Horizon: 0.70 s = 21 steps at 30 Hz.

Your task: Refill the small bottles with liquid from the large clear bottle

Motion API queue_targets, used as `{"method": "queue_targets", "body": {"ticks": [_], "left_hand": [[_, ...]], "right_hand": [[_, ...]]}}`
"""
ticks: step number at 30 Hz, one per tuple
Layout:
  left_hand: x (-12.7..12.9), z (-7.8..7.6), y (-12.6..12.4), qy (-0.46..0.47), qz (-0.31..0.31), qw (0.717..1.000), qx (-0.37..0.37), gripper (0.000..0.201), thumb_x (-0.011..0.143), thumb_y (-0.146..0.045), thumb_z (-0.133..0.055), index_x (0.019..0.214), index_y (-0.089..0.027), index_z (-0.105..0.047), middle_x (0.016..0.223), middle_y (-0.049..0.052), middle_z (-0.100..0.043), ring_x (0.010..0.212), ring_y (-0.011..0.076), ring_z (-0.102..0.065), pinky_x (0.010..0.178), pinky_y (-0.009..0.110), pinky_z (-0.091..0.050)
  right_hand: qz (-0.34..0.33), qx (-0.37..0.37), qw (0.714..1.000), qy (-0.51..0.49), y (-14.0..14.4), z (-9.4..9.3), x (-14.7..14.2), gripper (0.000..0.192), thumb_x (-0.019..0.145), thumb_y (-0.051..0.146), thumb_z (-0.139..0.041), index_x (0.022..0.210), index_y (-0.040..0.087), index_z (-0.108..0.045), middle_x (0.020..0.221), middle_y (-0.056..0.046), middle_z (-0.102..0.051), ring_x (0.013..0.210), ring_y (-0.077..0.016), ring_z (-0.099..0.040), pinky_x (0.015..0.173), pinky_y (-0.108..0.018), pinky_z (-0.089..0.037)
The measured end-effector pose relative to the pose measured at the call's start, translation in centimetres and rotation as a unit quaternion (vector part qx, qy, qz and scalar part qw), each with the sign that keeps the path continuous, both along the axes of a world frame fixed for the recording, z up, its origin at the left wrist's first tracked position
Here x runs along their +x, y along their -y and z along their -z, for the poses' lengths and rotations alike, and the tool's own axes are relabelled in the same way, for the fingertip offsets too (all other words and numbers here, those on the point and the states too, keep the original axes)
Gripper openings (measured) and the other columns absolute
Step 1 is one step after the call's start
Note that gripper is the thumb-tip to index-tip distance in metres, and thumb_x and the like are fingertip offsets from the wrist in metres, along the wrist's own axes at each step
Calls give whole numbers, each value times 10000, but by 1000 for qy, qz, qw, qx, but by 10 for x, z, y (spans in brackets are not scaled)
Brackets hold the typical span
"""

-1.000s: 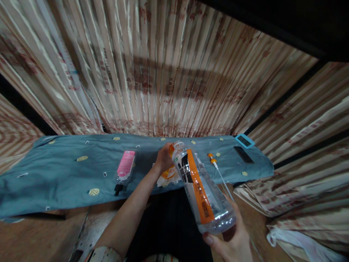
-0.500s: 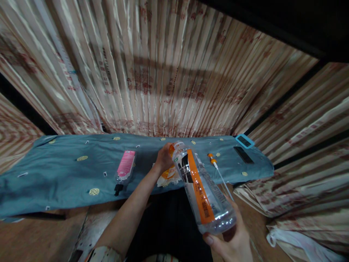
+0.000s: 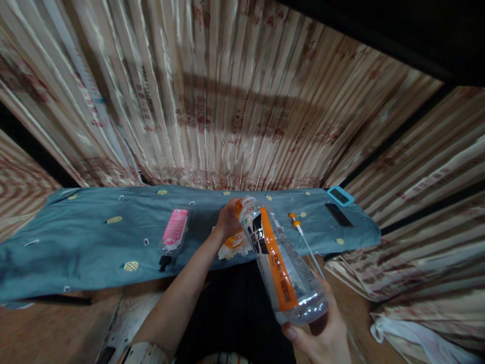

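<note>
Two-handed hold on a clear bottle (image 3: pixel 280 268) above the near edge of a cloth-covered counter (image 3: pixel 91 242). Compared with the frames of half a second and one second earlier, the bottle's tilt, both grips and the things on the counter are essentially unchanged; only the upper folds of the patterned curtain (image 3: pixel 220 60) sit very slightly differently.

The left hand (image 3: pixel 228 220) reaches in from the lower left, its forearm emerging from a pale patterned sleeve (image 3: pixel 146 352). Its fingers curl around an orange piece (image 3: pixel 238 208) just beside the bottle's neck; too much is covered to tell what the piece is. The right hand (image 3: pixel 329 333) grasps the base from the lower right, thumb on the near side, fingers wrapped around the far side. The bottle thus slants, neck toward the far edge and base toward the person, beyond the near edge. Its silver and orange label faces upward.

Below the left hand, at the near edge, lies a partly hidden orange and white item (image 3: pixel 235 242). To the right, an orange-headed pump (image 3: pixel 295 222) extends its pale tube past the near edge toward the right hand; contact cannot be judged. Near the right end lie a dark slab (image 3: pixel 338 215) and, at the far corner, a blue-framed device (image 3: pixel 340 195). Left of centre, a pink-labelled bottle (image 3: pixel 175 228) lies flat, its black top (image 3: pixel 164 263) at the near edge.
</note>
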<state>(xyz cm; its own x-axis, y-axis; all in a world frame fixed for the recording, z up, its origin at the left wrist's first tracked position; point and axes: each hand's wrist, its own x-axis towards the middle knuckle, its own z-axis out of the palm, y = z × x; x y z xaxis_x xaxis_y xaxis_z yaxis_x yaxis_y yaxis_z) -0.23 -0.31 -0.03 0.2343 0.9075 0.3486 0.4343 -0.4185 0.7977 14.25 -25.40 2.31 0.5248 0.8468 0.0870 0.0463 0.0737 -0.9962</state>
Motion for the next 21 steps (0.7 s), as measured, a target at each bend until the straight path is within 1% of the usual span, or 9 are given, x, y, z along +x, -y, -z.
{"method": "queue_targets", "body": {"ticks": [3,6,12,17,21], "left_hand": [[0,1,-1,1,-1,1000,6,300,750,-225,-746,1034,-185,-657,1002,73,-768,968,270,-742,877,387,-603],[0,2,-2,0,6,1000,1,298,745,-229,-746,1029,-189,-663,1024,75,-767,983,277,-741,888,394,-603],[1,4,-3,14,2,1000,7,288,748,-238,-750,1020,-202,-660,1001,80,-768,956,275,-745,869,382,-607],[2,2,-2,-5,-1,1000,4,246,781,-225,-719,1020,-193,-671,1050,95,-764,995,292,-744,899,414,-612],[2,2,-3,-4,9,1000,19,257,775,-219,-730,1028,-207,-683,1067,95,-761,1017,292,-738,919,399,-615]], "right_hand": [[-8,-5,1000,-7,0,1,0,906,533,589,-971,1298,290,-589,1171,-38,-775,1030,-237,-767,866,-266,-592],[-7,-3,1000,-17,1,2,0,920,515,585,-979,1293,275,-598,1187,-61,-771,1059,-255,-758,894,-285,-585],[-12,-10,1000,-17,1,0,-1,888,538,608,-963,1287,298,-601,1178,-39,-769,1045,-242,-758,883,-286,-589],[7,-5,1000,-3,0,-1,-3,919,523,640,-953,1286,262,-608,1194,-62,-765,1092,-261,-749,916,-291,-581],[12,1,1000,12,-1,4,-3,915,529,672,-936,1282,257,-622,1207,-68,-753,1109,-276,-737,941,-315,-573]]}}
